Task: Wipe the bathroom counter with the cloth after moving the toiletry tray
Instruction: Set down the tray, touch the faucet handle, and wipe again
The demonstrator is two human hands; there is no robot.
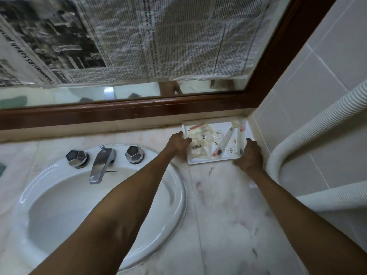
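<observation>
Tray [210, 160], far right corner of bench [228, 205], is clamped at opposite edges by left hand [178, 143] and right hand [250, 155]; judged light, rigid, loose contents easily spilled.

1. Toiletry tray [210, 161] sits tight in the back right corner: mirror frame [139, 111] behind, tiled wall [294, 96] to the right.
2. Left hand [178, 143] and right hand [250, 154] occupy both tray sides.
3. Counter [224, 205] in front of the tray is open.
4. Sink [174, 195] and faucet [101, 165] bound the left.
</observation>
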